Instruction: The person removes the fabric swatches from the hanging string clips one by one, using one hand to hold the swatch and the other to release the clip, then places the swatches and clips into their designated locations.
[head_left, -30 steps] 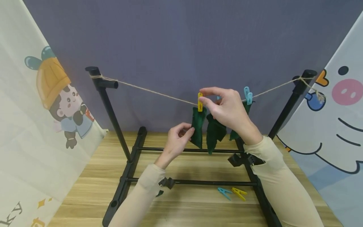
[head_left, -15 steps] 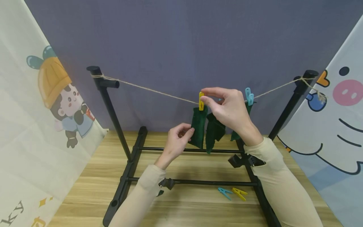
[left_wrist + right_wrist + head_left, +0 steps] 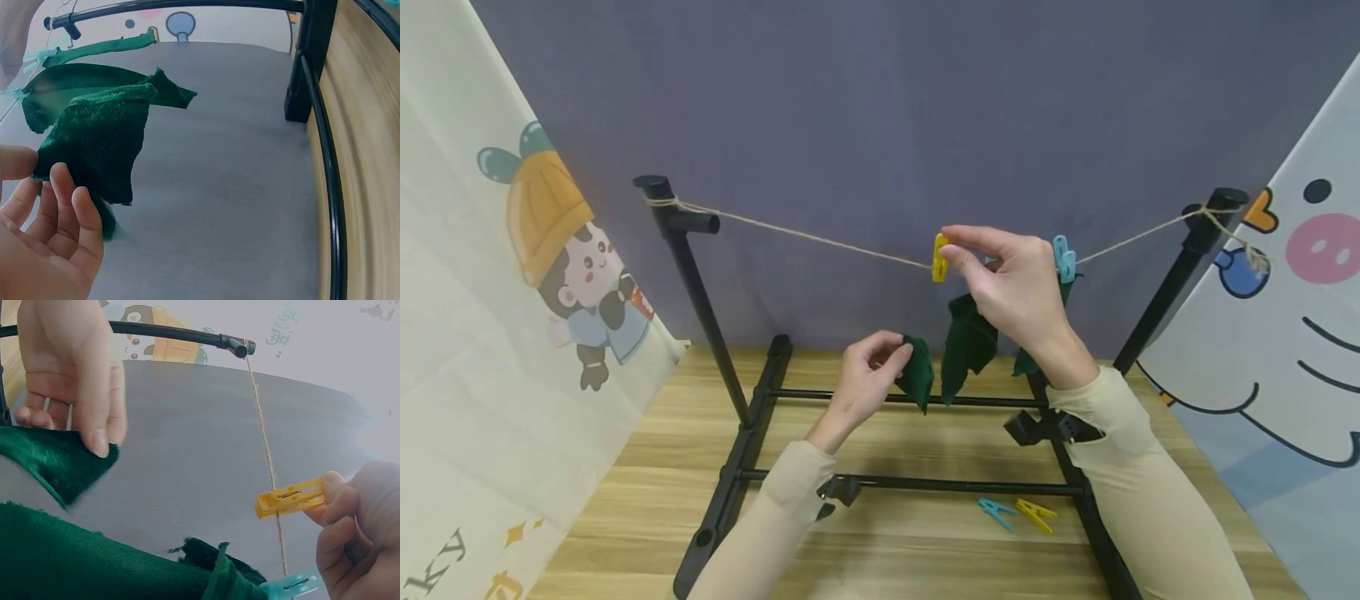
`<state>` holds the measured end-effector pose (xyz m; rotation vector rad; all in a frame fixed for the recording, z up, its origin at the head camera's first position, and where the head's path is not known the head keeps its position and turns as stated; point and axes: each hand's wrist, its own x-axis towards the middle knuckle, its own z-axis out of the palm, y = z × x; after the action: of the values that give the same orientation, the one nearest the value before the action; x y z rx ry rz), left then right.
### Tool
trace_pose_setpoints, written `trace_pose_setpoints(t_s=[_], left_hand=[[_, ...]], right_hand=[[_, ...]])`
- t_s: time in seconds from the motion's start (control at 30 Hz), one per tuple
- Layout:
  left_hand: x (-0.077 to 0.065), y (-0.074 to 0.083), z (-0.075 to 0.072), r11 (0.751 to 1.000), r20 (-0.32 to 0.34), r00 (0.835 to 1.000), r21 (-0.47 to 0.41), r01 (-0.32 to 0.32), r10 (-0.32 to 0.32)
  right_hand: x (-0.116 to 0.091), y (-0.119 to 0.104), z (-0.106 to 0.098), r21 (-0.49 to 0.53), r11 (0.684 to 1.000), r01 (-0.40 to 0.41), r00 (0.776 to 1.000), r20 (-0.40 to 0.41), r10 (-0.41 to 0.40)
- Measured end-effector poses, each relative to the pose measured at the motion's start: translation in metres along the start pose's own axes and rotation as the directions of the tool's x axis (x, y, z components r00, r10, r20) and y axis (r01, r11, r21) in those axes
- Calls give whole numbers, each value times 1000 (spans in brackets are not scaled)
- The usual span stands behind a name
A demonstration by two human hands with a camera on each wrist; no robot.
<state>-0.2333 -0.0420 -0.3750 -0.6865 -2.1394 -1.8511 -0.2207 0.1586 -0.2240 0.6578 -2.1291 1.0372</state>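
My left hand pinches a small dark green cloth by its edge, below the string; the rest of the cloth droops from the fingertips. Up at the string, the right hand pinches a yellow clothespin between thumb and forefinger, and the clothespin sits across the string with no cloth in it. Beside it a second green cloth hangs from a blue clothespin. Farther right, another blue clothespin holds a third green cloth, partly hidden behind the right hand in the head view.
The string runs between two black posts of a frame on a wooden table. Loose on the table lie a blue clothespin and a yellow clothespin. A grey backdrop stands behind, with printed panels at both sides.
The green cloth has come away from the yellow clothespin and now droops from the left hand. The right hand with the clothespin has shifted slightly up and right.
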Motion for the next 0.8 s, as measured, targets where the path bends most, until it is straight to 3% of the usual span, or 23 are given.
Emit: trace_pose_setpoints(t_s=[0.8], left_hand=[[-8, -9, -4, 998, -22, 998, 1, 62, -62]], right_hand=[[-1, 4, -3, 99, 994, 43, 991, -133, -30]])
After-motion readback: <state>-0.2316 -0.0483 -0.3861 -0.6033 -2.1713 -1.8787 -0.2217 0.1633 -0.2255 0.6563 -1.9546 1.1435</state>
